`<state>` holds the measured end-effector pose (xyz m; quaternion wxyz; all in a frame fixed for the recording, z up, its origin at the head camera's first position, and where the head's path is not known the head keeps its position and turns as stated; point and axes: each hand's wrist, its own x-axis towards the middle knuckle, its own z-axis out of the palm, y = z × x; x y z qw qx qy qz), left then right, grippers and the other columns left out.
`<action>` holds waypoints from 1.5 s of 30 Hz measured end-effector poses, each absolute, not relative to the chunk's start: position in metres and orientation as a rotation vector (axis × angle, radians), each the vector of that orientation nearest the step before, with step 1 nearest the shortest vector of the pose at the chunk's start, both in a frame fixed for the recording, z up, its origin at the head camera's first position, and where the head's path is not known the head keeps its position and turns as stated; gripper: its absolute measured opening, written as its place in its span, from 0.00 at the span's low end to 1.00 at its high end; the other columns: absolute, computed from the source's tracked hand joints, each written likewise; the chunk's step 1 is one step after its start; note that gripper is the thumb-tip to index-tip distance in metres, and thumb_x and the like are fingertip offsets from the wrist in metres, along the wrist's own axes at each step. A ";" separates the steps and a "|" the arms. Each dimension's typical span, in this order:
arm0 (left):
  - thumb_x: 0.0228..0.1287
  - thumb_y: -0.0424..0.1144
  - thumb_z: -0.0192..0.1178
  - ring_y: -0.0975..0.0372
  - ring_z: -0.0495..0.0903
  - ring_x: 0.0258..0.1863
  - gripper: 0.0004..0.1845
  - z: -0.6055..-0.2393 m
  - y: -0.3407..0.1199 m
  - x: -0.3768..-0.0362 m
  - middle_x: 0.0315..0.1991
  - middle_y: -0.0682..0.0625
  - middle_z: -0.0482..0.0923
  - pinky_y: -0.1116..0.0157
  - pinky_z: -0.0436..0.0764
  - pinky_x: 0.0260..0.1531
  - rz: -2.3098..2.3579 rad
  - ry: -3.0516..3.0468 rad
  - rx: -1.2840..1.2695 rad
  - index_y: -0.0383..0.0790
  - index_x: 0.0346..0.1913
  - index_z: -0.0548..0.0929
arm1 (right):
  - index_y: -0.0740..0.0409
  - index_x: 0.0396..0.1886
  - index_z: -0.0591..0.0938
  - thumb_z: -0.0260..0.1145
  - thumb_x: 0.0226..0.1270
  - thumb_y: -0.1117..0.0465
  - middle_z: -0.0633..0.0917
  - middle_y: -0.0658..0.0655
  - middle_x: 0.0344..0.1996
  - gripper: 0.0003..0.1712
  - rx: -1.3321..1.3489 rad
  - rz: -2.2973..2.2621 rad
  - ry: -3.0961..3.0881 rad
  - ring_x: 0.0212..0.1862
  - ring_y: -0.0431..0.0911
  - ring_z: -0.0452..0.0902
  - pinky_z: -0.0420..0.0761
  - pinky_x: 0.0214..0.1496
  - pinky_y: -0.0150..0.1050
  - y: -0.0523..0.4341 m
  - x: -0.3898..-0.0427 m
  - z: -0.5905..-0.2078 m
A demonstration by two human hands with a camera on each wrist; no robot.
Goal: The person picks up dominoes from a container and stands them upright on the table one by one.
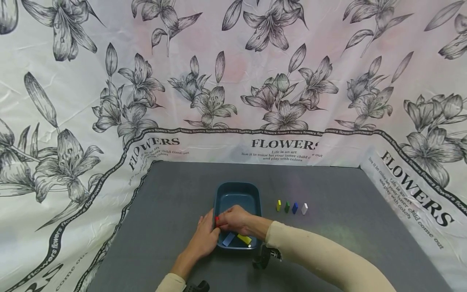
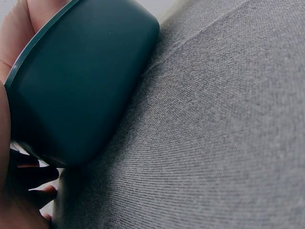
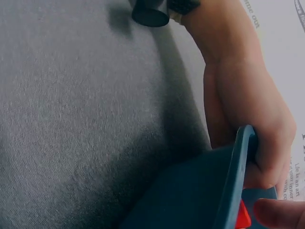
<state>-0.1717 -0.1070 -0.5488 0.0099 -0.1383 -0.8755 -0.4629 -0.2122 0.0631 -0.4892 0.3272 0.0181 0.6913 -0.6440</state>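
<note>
A dark teal plastic bin (image 1: 238, 187) stands on the grey table. My left hand (image 1: 205, 239) grips its left side, the thumb over the rim and the fingers along the outer wall; in the left wrist view this outer wall (image 2: 86, 81) fills much of the picture. Reaching inside, my right hand (image 1: 237, 219) pinches a small red block (image 1: 217, 219) against or close to the left wall. The red block (image 3: 243, 217) is mostly hidden in the right wrist view. On the bin's floor, near its front, lie a blue block (image 1: 228, 239) and a yellow block (image 1: 244, 239).
Right of the bin, small blocks stand upright in a row: yellow (image 1: 279, 205), green (image 1: 287, 207), blue (image 1: 295, 208) and white (image 1: 304, 209). A flower-printed cloth (image 1: 284, 154) hangs behind the table (image 1: 175, 190) and along both sides.
</note>
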 end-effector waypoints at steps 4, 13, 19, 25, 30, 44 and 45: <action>0.73 0.31 0.53 0.42 0.64 0.84 0.33 -0.549 -0.108 -0.171 0.80 0.35 0.71 0.29 0.45 0.83 -1.461 -2.729 -0.438 0.32 0.81 0.67 | 0.70 0.50 0.86 0.69 0.73 0.70 0.88 0.63 0.49 0.10 0.023 -1.682 1.817 0.49 0.50 0.90 0.89 0.64 0.48 0.063 -0.211 -0.494; 0.73 0.31 0.53 0.42 0.65 0.83 0.33 -0.551 -0.108 -0.172 0.79 0.36 0.72 0.30 0.46 0.83 -1.432 -2.729 -0.441 0.32 0.80 0.67 | 0.72 0.55 0.84 0.68 0.72 0.72 0.86 0.64 0.50 0.14 0.025 -1.665 1.870 0.48 0.50 0.87 0.90 0.60 0.48 0.061 -0.210 -0.494; 0.70 0.30 0.53 0.41 0.66 0.82 0.35 -0.551 -0.107 -0.170 0.78 0.34 0.73 0.29 0.48 0.83 -1.432 -2.708 -0.451 0.30 0.80 0.67 | 0.71 0.58 0.85 0.70 0.67 0.71 0.88 0.64 0.49 0.20 0.031 -1.635 1.966 0.45 0.50 0.90 0.92 0.54 0.45 0.066 -0.213 -0.488; 0.68 0.30 0.54 0.35 0.68 0.80 0.36 -0.552 -0.108 -0.169 0.76 0.30 0.73 0.26 0.50 0.80 -1.455 -2.638 -0.467 0.28 0.80 0.67 | 0.70 0.60 0.84 0.71 0.67 0.68 0.88 0.62 0.50 0.22 -0.012 -1.605 2.070 0.45 0.51 0.88 0.91 0.51 0.42 0.078 -0.218 -0.480; 0.68 0.31 0.54 0.34 0.69 0.78 0.36 -0.557 -0.108 -0.171 0.75 0.30 0.74 0.25 0.49 0.79 -1.481 -2.590 -0.488 0.31 0.80 0.67 | 0.65 0.61 0.84 0.71 0.68 0.65 0.89 0.59 0.49 0.22 -0.092 -1.574 2.180 0.44 0.50 0.87 0.89 0.55 0.52 0.092 -0.220 -0.471; 0.69 0.29 0.53 0.38 0.67 0.81 0.36 -0.553 -0.107 -0.171 0.79 0.34 0.72 0.28 0.48 0.82 -1.435 -2.691 -0.433 0.30 0.81 0.66 | 0.63 0.60 0.84 0.69 0.74 0.69 0.89 0.61 0.48 0.17 -0.268 -1.628 2.286 0.47 0.50 0.89 0.89 0.63 0.55 0.135 -0.209 -0.443; 0.69 0.29 0.53 0.39 0.67 0.82 0.36 -0.552 -0.107 -0.170 0.79 0.34 0.72 0.29 0.48 0.82 -1.425 -2.702 -0.426 0.30 0.81 0.66 | 0.63 0.60 0.84 0.69 0.74 0.68 0.89 0.61 0.48 0.17 -0.279 -1.622 2.298 0.47 0.49 0.88 0.89 0.63 0.55 0.139 -0.208 -0.443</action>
